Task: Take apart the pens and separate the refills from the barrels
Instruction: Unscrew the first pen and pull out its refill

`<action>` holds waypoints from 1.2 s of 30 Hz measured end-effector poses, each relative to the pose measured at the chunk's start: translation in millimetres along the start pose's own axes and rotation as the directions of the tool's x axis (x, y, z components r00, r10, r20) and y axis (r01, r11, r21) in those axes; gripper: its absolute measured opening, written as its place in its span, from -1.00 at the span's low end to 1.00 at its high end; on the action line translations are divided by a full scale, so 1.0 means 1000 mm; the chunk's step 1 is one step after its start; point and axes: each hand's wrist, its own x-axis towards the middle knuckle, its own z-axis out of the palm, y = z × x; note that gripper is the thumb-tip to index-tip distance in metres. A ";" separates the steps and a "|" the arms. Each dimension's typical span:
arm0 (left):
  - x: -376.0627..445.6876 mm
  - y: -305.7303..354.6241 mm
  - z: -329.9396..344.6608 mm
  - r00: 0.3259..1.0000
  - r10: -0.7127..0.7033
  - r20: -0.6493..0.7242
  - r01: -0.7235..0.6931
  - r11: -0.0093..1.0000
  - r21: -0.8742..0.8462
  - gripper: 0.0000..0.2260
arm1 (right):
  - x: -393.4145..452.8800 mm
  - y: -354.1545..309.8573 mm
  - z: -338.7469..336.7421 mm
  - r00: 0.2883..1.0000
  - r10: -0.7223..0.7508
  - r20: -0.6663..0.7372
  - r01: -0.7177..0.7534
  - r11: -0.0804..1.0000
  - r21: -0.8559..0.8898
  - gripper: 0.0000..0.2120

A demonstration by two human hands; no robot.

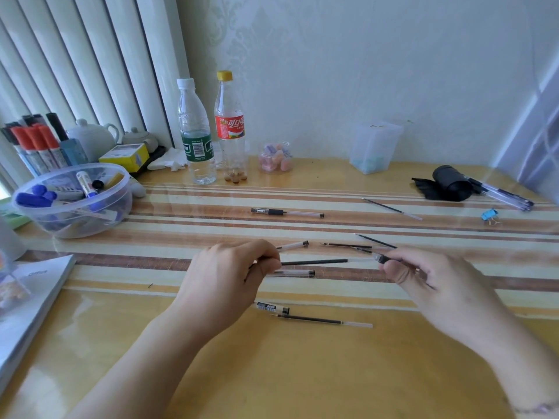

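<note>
My left hand pinches one end of a black refill that spans the gap towards my right hand. My right hand pinches a clear barrel piece with a dark end at the refill's other end. Loose clear barrels lie on the table, one behind my left hand, one beside it and one nearer me. Separate refills lie at the front, in the middle and farther back. A whole pen lies beyond them.
A clear bowl of markers stands at the left, with a book at the near left. Two bottles, an eraser jar and a clear box line the wall. A black pen holder on its side with more pens and a blue clip lie at the right.
</note>
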 end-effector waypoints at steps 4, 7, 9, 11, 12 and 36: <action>0.000 -0.002 0.000 1.000 -0.012 -0.006 0.012 1.000 -0.013 -0.93 | 0.000 0.006 0.005 0.999 -0.051 -0.013 0.051 0.998 0.035 -0.61; 0.001 -0.003 0.000 1.000 -0.013 -0.002 0.013 1.000 -0.008 -0.92 | 0.001 0.007 0.005 0.997 -0.082 -0.011 0.083 0.993 0.084 -0.73; 0.000 -0.003 0.001 1.000 -0.010 0.002 0.010 1.000 0.001 -0.91 | 0.001 0.005 0.005 0.995 -0.102 -0.011 0.103 0.988 0.112 -0.79; 0.000 -0.004 0.001 1.000 -0.007 0.009 0.007 1.000 0.005 -0.91 | 0.001 0.004 0.006 0.993 -0.119 -0.017 0.120 0.986 0.117 -0.83; 0.000 -0.004 0.002 1.000 -0.004 0.011 0.004 1.000 0.009 -0.91 | 0.001 0.004 0.006 0.992 -0.122 -0.017 0.123 0.986 0.114 -0.83; 0.000 -0.007 0.002 0.995 0.071 0.072 -0.081 0.986 0.147 -0.90 | -0.002 -0.006 0.000 0.980 -0.199 -0.031 0.198 0.980 -0.024 -0.75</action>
